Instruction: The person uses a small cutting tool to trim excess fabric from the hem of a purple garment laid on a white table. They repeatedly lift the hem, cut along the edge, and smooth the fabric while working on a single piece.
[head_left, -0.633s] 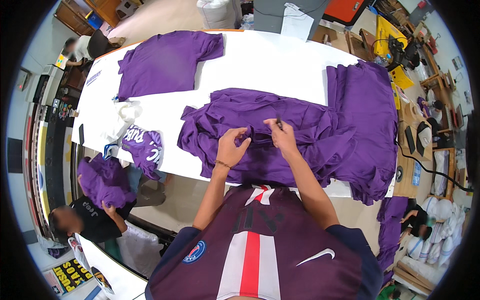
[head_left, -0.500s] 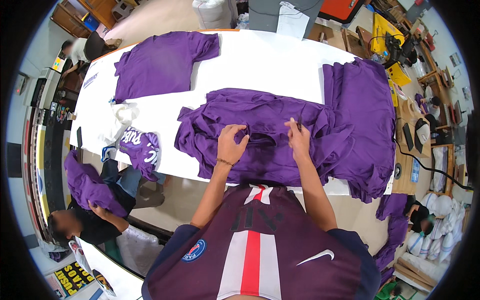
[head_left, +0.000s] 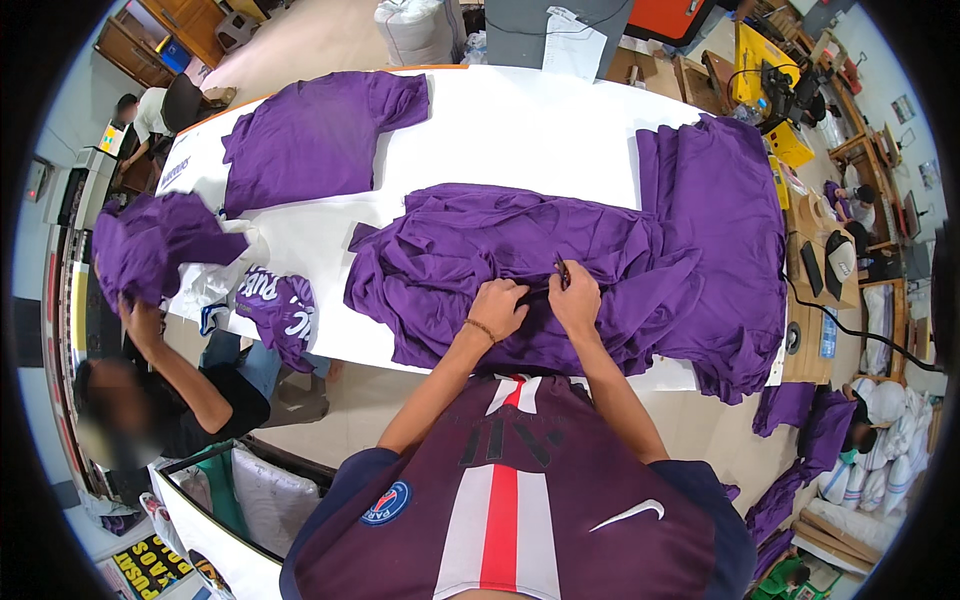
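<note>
A heap of crumpled purple shirts [head_left: 440, 230] lies on the white table in front of me. My left hand [head_left: 499, 308] is closed on a fold of the purple shirt at the heap's near side, its fingertips pinching the cloth. Just to its right, my right hand [head_left: 575, 298] is closed around small dark thread snips [head_left: 562, 274], which poke up between thumb and fingers. That hand rests against the same cloth. Fingers partly cover the snips, and the cloth edge between my hands is hard to make out.
A neat stack of purple shirts [head_left: 720, 250] adjoins the heap on the right. One purple shirt [head_left: 300, 145] lies flat at the far left of the white table [head_left: 520, 130]. Nearer left is a printed purple piece [head_left: 285, 315]. A co-worker [head_left: 180, 390] lifts another purple garment [head_left: 150, 245].
My left hand has moved right and down, from spread fingers to a pinch on cloth. My right hand has shifted left and down beside it. The co-worker's garment has risen over the table.
</note>
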